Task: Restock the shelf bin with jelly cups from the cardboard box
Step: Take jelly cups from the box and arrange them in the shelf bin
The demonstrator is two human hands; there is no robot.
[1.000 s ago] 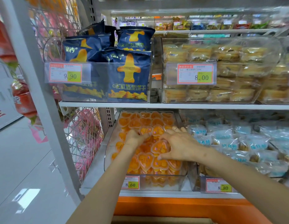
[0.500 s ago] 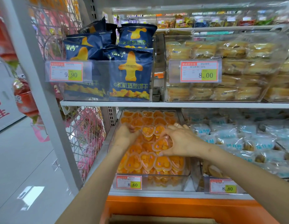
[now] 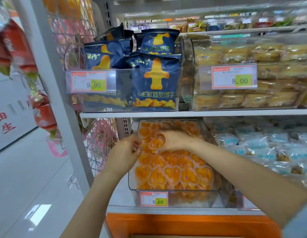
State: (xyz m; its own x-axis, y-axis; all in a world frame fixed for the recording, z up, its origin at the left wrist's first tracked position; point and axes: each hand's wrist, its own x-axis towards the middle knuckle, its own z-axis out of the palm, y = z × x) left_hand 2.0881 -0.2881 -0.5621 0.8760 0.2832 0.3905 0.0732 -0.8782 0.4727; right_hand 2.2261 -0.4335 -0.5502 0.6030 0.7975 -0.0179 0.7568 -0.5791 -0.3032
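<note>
Head view, both arms in frame.

Left forearm [image 3: 97, 194]: bare along its whole visible length, from the bottom edge of the frame to the wrist. Left hand [image 3: 125, 152]: bare; nails look short, though the detail is soft with blur.

Right forearm [image 3: 243, 167]: bare from the wrist back to the sleeve [image 3: 299, 224]. The sleeve is plain light blue-grey cloth. Only a small part shows in the lower right corner, so its cut cannot be told. Right hand [image 3: 173, 140]: bare.

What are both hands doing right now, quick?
Left hand: fingers curled, cannot tell if it holds anything.
Right hand: closed on a jelly cup.
</note>
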